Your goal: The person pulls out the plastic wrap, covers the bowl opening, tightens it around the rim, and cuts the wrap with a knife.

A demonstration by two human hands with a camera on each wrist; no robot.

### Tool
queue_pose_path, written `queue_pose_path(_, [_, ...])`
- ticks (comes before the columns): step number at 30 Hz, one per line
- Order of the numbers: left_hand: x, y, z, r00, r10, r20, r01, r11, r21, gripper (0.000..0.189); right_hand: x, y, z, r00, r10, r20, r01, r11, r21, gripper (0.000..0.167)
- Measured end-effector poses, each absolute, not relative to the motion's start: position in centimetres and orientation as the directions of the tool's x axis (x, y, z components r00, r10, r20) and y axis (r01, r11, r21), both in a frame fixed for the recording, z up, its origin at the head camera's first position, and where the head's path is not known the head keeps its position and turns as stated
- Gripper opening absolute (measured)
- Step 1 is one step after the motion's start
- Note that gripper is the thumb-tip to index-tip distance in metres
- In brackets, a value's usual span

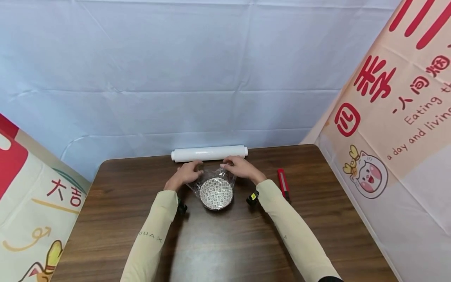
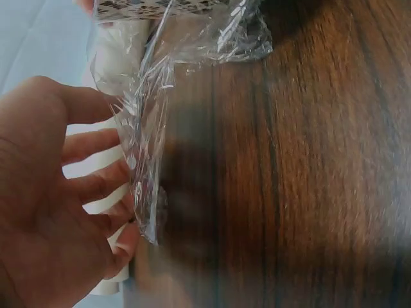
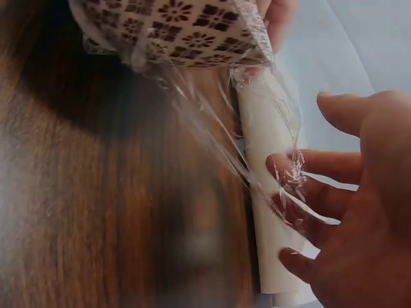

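A round bowl (image 1: 216, 193) with a brown-and-white pattern stands on the table, and clear plastic wrap (image 2: 144, 122) clings around it. Loose folds of the wrap hang out past its sides. My left hand (image 1: 185, 174) is at the bowl's far left, its fingers spread behind a hanging fold of film. On the far right side is my right hand (image 1: 243, 169); its thumb stands apart, and its fingers touch the loose film in the right wrist view. The bowl's patterned outer wall (image 3: 186, 32) shows through the film there.
A white roll (image 1: 209, 153) lies along the table's back edge, just beyond both hands. To the right of my right forearm is a red utility knife (image 1: 283, 184). Pale cloth hangs behind the wooden table (image 1: 218, 246), with printed banners at both sides.
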State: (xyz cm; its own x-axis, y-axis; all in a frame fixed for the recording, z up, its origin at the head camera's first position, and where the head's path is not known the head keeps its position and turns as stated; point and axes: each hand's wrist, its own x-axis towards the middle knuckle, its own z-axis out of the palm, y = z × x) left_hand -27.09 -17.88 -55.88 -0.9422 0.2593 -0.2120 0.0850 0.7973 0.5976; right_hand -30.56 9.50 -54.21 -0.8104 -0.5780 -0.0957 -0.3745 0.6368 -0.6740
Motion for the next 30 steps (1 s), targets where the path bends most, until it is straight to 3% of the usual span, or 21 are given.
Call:
queue_pose_path(5, [-26.8,-18.2,-55.8,-0.945,0.243,-0.221,0.044,0.76,0.648,0.036,-30.7,9.3,-54.2,-0.849,-0.523,-0.073,-0.319,0.617,-0.72,0.022])
queue_pose_path(9, [-26.8,-18.6,-55.7,-0.96,0.211,-0.186,0.01,0.685,0.728,0.029,-31.0,9.4,-54.3,-0.871,-0.492,-0.009,-0.332,0.601,-0.727,0.018])
queue_pose_path(17, [-26.8,-18.9,-56.1,-0.967,0.191,-0.168,-0.027,0.576,0.817,0.03,-30.9,9.1,-54.8,-0.876,-0.482,0.016,-0.342,0.597,-0.725,0.021])
queue_pose_path(25, [-26.5,-18.4,-56.2,-0.989,0.115,-0.094,-0.016,0.547,0.837,0.025,-30.3,8.4,-54.5,-0.859,-0.471,0.201,-0.47,0.571,-0.673,0.036])
queue_pose_path(30, [-26.3,-18.1,-56.3,-0.996,0.084,-0.034,0.019,0.561,0.828,0.022,-30.6,8.1,-54.0,-0.831,-0.549,0.087,-0.447,0.567,-0.692,0.048])
